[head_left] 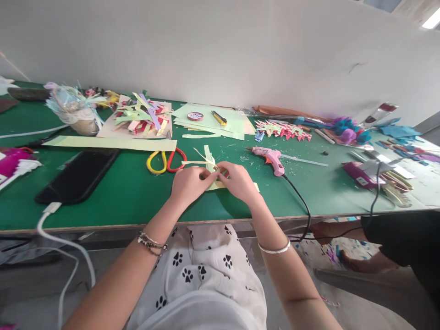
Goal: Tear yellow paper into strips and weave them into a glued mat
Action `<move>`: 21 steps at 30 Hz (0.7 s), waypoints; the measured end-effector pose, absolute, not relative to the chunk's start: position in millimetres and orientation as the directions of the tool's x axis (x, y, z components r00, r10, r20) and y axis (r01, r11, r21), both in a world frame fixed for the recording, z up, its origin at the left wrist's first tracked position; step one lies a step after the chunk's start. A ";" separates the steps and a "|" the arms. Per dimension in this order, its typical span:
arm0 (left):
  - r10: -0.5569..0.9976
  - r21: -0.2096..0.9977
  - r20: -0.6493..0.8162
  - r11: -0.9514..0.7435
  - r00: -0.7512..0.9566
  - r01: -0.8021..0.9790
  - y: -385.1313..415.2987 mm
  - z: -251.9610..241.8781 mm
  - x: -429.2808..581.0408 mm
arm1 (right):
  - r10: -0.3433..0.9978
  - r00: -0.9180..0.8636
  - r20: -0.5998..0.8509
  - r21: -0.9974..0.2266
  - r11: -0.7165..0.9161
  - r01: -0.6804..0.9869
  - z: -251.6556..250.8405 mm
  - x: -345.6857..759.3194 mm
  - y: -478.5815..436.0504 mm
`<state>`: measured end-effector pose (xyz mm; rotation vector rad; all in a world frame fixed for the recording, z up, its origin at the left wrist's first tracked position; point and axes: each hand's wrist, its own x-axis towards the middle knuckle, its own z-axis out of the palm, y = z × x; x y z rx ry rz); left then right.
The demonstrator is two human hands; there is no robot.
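Note:
My left hand (192,183) and my right hand (237,180) meet over the green table, near its front edge. Between their pinched fingertips are pale green and yellow paper strips (208,156), with ends sticking up and to the left. More pale paper shows beneath the fingers, and a bit of red shows between them. How the strips are joined is hidden by my fingers. Just left of my left hand lie scissors (157,162) with yellow and red handles. A pink glue gun (270,158) rests to the right of my right hand.
A black phone (80,176) on a white cable lies left, below a long pale green strip (113,143). Behind are cut paper strips (144,114), green sheets with tape (195,116) and a yellow cutter (219,119). Another person's legs (374,250) are at the right.

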<state>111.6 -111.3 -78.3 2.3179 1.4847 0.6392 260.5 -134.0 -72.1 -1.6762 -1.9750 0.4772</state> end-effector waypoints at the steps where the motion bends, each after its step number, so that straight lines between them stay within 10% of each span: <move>1: 0.907 0.485 0.215 -0.422 0.363 0.766 -111.1 -78.8 111.5 | 0.985 -0.090 0.144 -0.582 0.158 0.798 -72.6 262.0 -133.7; 10: 0.869 0.411 0.271 -0.494 0.415 0.766 -109.4 -85.4 111.6 | 0.993 -0.117 -0.004 -0.876 0.053 0.480 -75.0 278.3 -134.3; 21: 0.829 0.337 0.229 -0.559 0.510 0.757 -108.7 -85.4 113.1 | 0.996 -0.079 0.050 -0.844 0.084 0.529 -80.6 281.5 -133.9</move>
